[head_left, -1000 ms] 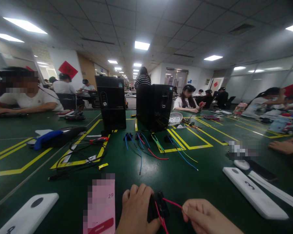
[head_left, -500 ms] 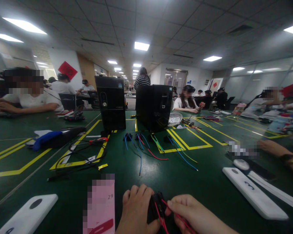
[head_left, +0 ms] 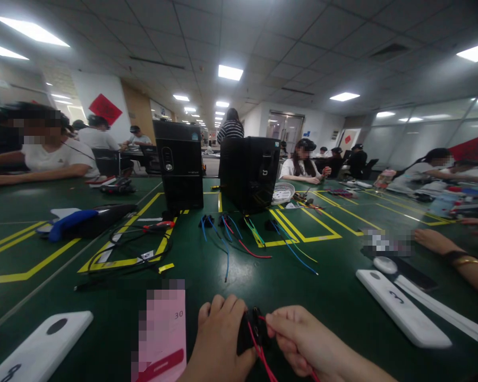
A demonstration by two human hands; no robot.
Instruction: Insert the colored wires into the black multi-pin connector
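Near the front edge of the green table, my left hand (head_left: 222, 334) grips a small black block (head_left: 245, 333) from its left side. Red wires (head_left: 263, 362) run from the block towards me. On the block's other side, my right hand (head_left: 297, 334) pinches a red wire between thumb and forefinger, close to the block. Its end at the block is too small to make out. Farther forward, several black pieces (head_left: 226, 220) with blue, red, green and yellow wires lie in a row.
Two black computer towers (head_left: 179, 164) stand ahead. A pink phone screen (head_left: 165, 329) lies left of my hands, with white numbered bars (head_left: 402, 305) on both sides. Black cable (head_left: 119, 265) curls at left. A co-worker's hand (head_left: 434, 241) rests at right.
My right hand has drawn slightly closer to the black block and turned, its fingers more closed around the red wire. My left hand keeps its hold. The whole view has shifted slightly.
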